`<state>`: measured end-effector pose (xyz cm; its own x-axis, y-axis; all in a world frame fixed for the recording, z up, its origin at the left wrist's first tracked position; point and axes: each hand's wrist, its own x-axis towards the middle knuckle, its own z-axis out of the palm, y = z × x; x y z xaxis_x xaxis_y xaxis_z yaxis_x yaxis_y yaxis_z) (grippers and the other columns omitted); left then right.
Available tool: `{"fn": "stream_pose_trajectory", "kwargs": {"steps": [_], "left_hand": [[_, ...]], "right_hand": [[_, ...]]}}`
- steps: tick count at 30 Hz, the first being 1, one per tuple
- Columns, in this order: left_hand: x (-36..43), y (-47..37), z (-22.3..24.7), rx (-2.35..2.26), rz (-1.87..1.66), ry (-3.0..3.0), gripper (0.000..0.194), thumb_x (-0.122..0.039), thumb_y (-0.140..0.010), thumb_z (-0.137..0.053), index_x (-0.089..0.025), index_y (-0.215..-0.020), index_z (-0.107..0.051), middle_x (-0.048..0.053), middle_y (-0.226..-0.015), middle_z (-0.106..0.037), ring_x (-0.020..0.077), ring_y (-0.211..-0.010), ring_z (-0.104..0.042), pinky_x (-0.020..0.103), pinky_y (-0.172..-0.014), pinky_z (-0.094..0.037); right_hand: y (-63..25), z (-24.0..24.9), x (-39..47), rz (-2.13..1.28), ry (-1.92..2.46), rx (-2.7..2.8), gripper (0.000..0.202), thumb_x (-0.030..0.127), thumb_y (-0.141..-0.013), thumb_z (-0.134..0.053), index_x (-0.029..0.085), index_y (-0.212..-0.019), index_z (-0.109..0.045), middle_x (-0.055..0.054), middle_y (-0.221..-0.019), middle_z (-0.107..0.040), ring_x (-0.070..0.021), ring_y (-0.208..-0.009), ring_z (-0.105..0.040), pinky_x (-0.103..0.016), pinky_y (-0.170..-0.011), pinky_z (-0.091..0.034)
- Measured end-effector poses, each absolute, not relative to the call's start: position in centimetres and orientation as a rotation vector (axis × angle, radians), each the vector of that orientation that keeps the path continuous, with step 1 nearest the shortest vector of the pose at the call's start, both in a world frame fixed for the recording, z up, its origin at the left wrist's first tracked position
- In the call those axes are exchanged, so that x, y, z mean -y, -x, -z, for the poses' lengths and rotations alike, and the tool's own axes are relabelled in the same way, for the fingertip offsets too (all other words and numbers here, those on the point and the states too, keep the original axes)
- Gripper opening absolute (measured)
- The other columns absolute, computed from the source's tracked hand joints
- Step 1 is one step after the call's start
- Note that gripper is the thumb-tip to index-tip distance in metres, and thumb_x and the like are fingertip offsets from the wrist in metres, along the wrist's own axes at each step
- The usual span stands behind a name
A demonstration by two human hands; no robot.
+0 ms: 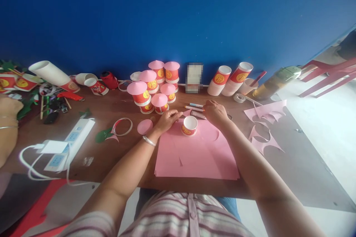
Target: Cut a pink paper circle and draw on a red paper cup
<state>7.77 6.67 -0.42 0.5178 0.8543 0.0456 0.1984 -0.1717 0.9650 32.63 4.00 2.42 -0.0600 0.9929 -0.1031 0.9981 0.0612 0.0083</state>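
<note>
Fingertips of my left hand (169, 120) are pinched at the edge of a small pink paper piece (188, 112). My right hand (215, 112) is curled closed beside the ends of two markers (194, 108); what its fingers hold, if anything, is hidden. Between the hands, a red-and-white paper cup (190, 125) stands mouth up on a stack of pink paper sheets (194, 155). Just behind it lies a flat, dark-edged pinkish item (198, 114). A pink paper disc (145, 127) rests left of my left wrist.
Several cups with pink cone tops (159, 100) stand at the back. Stacked paper cups (219, 80) lean near the wall. Pink scraps (265, 142) and a tape roll (239, 97) lie right; a power strip (73, 144) lies left. Another person's arm (8, 126) enters at left.
</note>
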Motion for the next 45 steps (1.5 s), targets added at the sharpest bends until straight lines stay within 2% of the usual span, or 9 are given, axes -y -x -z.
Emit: {"fn": "stream_pose_trajectory", "kwargs": {"steps": [5, 11, 14, 19, 30, 33, 40, 43, 45], "left_hand": [[-6.8, -7.8, 0.6, -0.854, -0.785, -1.582, 0.039, -0.053, -0.084, -0.071, -0.016, -0.075, -0.064, -0.004, -0.064, -0.052, 0.0107, -0.064, -0.043, 0.026, -0.063, -0.034], [-7.1, -7.7, 1.0, -0.747, -0.843, -1.353, 0.039, -0.054, -0.083, -0.070, -0.016, -0.080, -0.062, -0.002, -0.066, -0.051, 0.0101, -0.060, -0.044, 0.024, -0.058, -0.036], [-7.3, -7.3, 0.5, -0.674, -0.932, -1.178, 0.042, -0.060, -0.087, -0.058, -0.019, -0.080, -0.053, -0.003, -0.070, -0.041, 0.0079, -0.056, -0.035, 0.022, -0.052, -0.033], [-7.0, -6.6, -0.5, -0.359, -0.909, -0.654, 0.034, -0.041, -0.076, -0.078, -0.016, -0.078, -0.055, -0.002, -0.077, -0.037, 0.0048, -0.056, -0.029, 0.016, -0.044, -0.026], [-6.7, -7.1, -0.1, -0.430, -0.757, -0.880, 0.037, -0.046, -0.075, -0.079, -0.016, -0.078, -0.056, -0.002, -0.077, -0.041, 0.0053, -0.057, -0.036, 0.018, -0.047, -0.027], [-6.6, -7.5, 0.3, -0.536, -0.771, -1.031, 0.039, -0.049, -0.075, -0.077, -0.017, -0.078, -0.055, -0.004, -0.071, -0.041, 0.0062, -0.055, -0.034, 0.021, -0.049, -0.023], [-4.4, -7.9, -1.5, -0.731, -1.059, -1.297, 0.046, -0.048, -0.079, -0.079, -0.018, -0.060, -0.050, -0.003, -0.060, -0.041, 0.0097, -0.059, -0.031, 0.028, -0.059, -0.027], [-2.5, -7.8, -3.5, -0.777, -1.190, -1.795, 0.027, -0.044, -0.080, -0.079, -0.021, -0.084, -0.066, 0.000, -0.074, -0.056, 0.0127, -0.062, -0.041, 0.031, -0.066, -0.037], [-1.5, -7.8, -4.5, -0.695, -1.151, -2.017, 0.041, -0.042, -0.076, -0.084, -0.023, -0.109, -0.069, 0.003, -0.083, -0.062, 0.0161, -0.068, -0.050, 0.033, -0.071, -0.042]], "right_hand": [[-32.8, -2.8, -4.2, 0.159, -2.128, -2.209, 0.023, 0.021, -0.093, -0.056, 0.017, -0.100, -0.078, -0.013, -0.113, -0.072, -0.0240, -0.093, -0.068, -0.029, -0.071, -0.045], [-33.2, -3.0, -3.4, 0.240, -2.369, -2.309, 0.019, 0.027, -0.092, -0.057, 0.019, -0.097, -0.073, -0.008, -0.105, -0.072, -0.0198, -0.085, -0.066, -0.028, -0.068, -0.044], [-33.2, -2.3, -2.9, 0.853, -2.700, -2.489, 0.013, 0.032, -0.082, -0.066, 0.019, -0.079, -0.065, -0.001, -0.074, -0.065, -0.0153, -0.065, -0.057, -0.027, -0.060, -0.040], [-32.3, -0.8, -1.8, 2.062, -2.657, -2.476, 0.023, 0.041, -0.083, -0.064, 0.021, -0.075, -0.056, 0.006, -0.052, -0.050, -0.0104, -0.048, -0.041, -0.026, -0.051, -0.032], [-31.9, -0.5, -1.3, 1.087, -2.950, -2.604, 0.044, 0.055, -0.088, -0.059, 0.020, -0.061, -0.054, -0.001, -0.061, -0.058, -0.0125, -0.056, -0.049, -0.027, -0.053, -0.035], [-31.7, -0.4, -1.2, 1.296, -2.951, -2.706, 0.041, 0.056, -0.088, -0.062, 0.020, -0.069, -0.058, -0.003, -0.074, -0.065, -0.0129, -0.059, -0.054, -0.027, -0.053, -0.041], [-30.5, -2.7, 0.1, 1.893, -3.008, -2.844, 0.030, 0.052, -0.088, -0.071, 0.023, -0.087, -0.061, 0.004, -0.062, -0.058, -0.0118, -0.052, -0.050, -0.027, -0.053, -0.044], [-29.4, -4.3, 2.0, 1.992, -2.856, -2.971, 0.029, 0.051, -0.090, -0.071, 0.023, -0.085, -0.064, 0.002, -0.065, -0.061, -0.0132, -0.054, -0.055, -0.029, -0.054, -0.047], [-28.5, -5.3, 3.5, 2.113, -2.630, -3.039, 0.024, 0.046, -0.090, -0.074, 0.023, -0.086, -0.066, 0.001, -0.068, -0.063, -0.0129, -0.053, -0.056, -0.029, -0.052, -0.047]]}}
